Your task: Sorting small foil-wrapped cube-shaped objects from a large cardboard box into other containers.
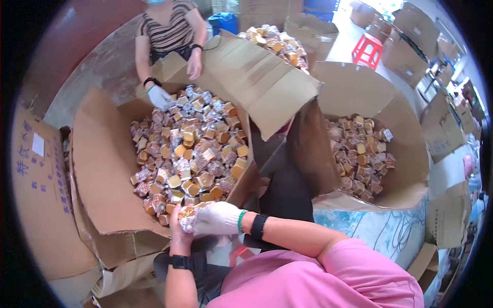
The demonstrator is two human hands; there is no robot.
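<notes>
Fingers [175, 213] of the bare left hand [181, 231] are closed round one side of a foil piece [188, 220], seen from the head, while those of the gloved right hand [215, 218] curl against its other side; how firmly each presses, I cannot tell. The piece sits between them, just over the near rim of the left box [100, 169], probably so that anything dropped falls back among the blocks [190, 187] there. Leaving one hand bare likely gives it a finer feel, with the glove [226, 211] shielding the other.

That box stands close in front of the person, its near wall leaning outward, which seems to ease the reach. Across its far side, a co-worker's gloved hand [160, 97] rests on the heap, so both people appear to share one supply. A wide flap [277, 87] slants up between this box and the right box [408, 159], perhaps bent aside to clear the mouth. More blocks lie low in the right box, where high walls would keep them from spilling.
</notes>
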